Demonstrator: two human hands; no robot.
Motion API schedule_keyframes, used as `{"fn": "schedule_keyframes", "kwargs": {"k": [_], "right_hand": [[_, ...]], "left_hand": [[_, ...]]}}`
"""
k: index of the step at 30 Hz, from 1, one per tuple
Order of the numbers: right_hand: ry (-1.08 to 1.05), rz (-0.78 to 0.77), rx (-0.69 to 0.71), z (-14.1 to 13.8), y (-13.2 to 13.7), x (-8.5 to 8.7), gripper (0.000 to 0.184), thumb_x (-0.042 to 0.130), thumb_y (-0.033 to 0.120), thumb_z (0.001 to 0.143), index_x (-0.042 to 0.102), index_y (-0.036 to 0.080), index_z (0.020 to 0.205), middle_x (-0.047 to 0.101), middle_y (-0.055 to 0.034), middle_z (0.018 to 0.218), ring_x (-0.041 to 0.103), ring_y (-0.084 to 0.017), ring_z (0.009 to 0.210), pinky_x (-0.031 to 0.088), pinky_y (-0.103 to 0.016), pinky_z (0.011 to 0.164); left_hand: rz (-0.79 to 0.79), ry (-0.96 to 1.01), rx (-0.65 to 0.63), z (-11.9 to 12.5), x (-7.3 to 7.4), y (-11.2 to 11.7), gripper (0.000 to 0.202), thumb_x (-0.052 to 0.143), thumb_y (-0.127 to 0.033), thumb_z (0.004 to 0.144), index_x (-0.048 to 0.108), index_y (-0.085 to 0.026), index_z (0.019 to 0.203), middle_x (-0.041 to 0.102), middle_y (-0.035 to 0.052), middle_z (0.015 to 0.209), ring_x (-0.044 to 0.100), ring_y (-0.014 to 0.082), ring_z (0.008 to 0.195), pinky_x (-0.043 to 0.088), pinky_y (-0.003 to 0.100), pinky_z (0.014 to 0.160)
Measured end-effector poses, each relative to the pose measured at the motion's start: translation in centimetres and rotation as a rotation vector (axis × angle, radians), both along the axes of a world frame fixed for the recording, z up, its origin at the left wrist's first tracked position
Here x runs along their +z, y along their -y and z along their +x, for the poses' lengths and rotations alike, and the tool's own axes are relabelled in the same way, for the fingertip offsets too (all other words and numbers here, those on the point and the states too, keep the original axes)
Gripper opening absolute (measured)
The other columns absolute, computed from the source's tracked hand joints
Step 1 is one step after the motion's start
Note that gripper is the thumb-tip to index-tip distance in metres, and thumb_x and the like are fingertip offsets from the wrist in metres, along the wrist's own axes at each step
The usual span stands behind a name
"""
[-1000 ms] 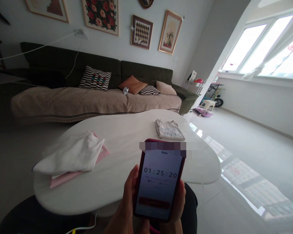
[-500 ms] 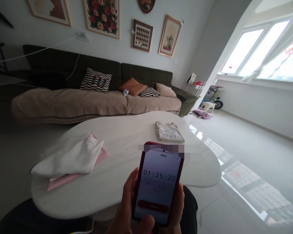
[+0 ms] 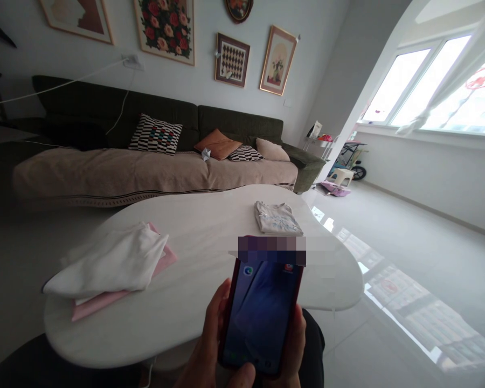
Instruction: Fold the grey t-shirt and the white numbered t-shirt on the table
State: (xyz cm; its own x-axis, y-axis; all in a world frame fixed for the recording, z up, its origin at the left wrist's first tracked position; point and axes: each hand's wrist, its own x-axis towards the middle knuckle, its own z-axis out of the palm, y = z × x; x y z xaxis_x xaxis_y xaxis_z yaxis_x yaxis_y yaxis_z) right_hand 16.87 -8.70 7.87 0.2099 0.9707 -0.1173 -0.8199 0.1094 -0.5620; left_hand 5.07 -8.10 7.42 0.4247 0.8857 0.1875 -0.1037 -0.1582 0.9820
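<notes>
Sofa (image 3: 234, 121) first, then work down, pls?

OK: sofa's past the table's (image 3: 210, 231) far side. Table's L end: white cloth (image 3: 109, 258) over pink cloth (image 3: 99, 304). Table's far R part: folded shirt (image 3: 281, 220). No hand on any of those.

And the phone (image 3: 262, 315)?

Held up at the table's near edge, leaning a bit, screen (image 3: 254, 334) facing the wearer. L hand (image 3: 210, 334) grips one side, R hand (image 3: 295, 345) the other. A thumb (image 3: 246, 373) sits at the screen's bottom; can't tell which hand's.

What's new?

Half a sec ago: timer, 01:25:20, w/ a red button. Now: dark-blue bkgd w/ app icons (image 3: 248, 271). Cloths + shirt same spots on table.

Meaning?

IMO timer's off display, running or not I can't say; w/ both hands on the phone, neither's free for the clothes.
</notes>
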Motion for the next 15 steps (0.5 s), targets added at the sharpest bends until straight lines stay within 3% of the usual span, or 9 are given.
{"fn": "schedule_keyframes", "kwargs": {"k": [3,5,7,11,15], "right_hand": [[-0.041,-0.035,0.045,0.7,0.0,0.0,0.053,0.062,0.068,0.064,0.075,0.023,0.089,0.075,-0.0061,0.082,0.069,-0.029,0.089,0.051,-0.044,0.086],[-0.047,-0.038,0.077,1.5,0.1,0.1,0.060,0.060,0.070,0.063,0.074,0.021,0.094,0.075,-0.0080,0.087,0.069,-0.031,0.087,0.053,-0.045,0.082],[-0.054,-0.015,0.129,2.9,0.2,0.0,0.067,0.058,0.070,0.064,0.072,0.016,0.101,0.074,-0.0115,0.096,0.069,-0.030,0.084,0.054,-0.043,0.078],[-0.039,0.018,0.196,7.4,0.4,-0.9,0.067,0.055,0.062,0.072,0.067,0.010,0.111,0.068,-0.0164,0.111,0.069,-0.029,0.088,0.053,-0.039,0.081],[0.066,-0.094,0.067,13.2,0.2,-2.0,0.064,0.051,0.064,0.075,0.068,0.013,0.110,0.068,-0.0164,0.112,0.068,-0.029,0.091,0.053,-0.041,0.081]], "left_hand": [[-0.043,0.014,-0.081,-0.1,-1.4,-0.7,0.083,0.052,-0.048,0.082,0.003,-0.031,0.147,0.027,0.0101,0.151,0.035,0.0322,0.133,0.044,0.040,0.096],[-0.053,0.040,-0.142,-0.2,-2.4,-1.2,0.086,0.054,-0.047,0.081,-0.001,-0.036,0.146,0.023,0.0092,0.152,0.036,0.0334,0.132,0.053,0.034,0.079],[-0.057,0.028,-0.161,-0.3,-3.3,-1.7,0.087,0.057,-0.042,0.080,-0.002,-0.041,0.144,0.022,0.0084,0.152,0.039,0.0329,0.129,0.054,0.025,0.062],[-0.087,-0.101,-0.038,-1.2,-4.5,-2.5,0.080,0.054,-0.040,0.083,0.001,-0.045,0.142,0.028,0.0101,0.148,0.050,0.0298,0.120,0.052,0.023,0.058],[-0.113,-0.206,0.115,-3.1,-5.6,-3.4,0.074,0.048,-0.051,0.084,0.005,-0.040,0.143,0.035,0.0139,0.143,0.054,0.0306,0.115,0.051,0.024,0.053]]}}
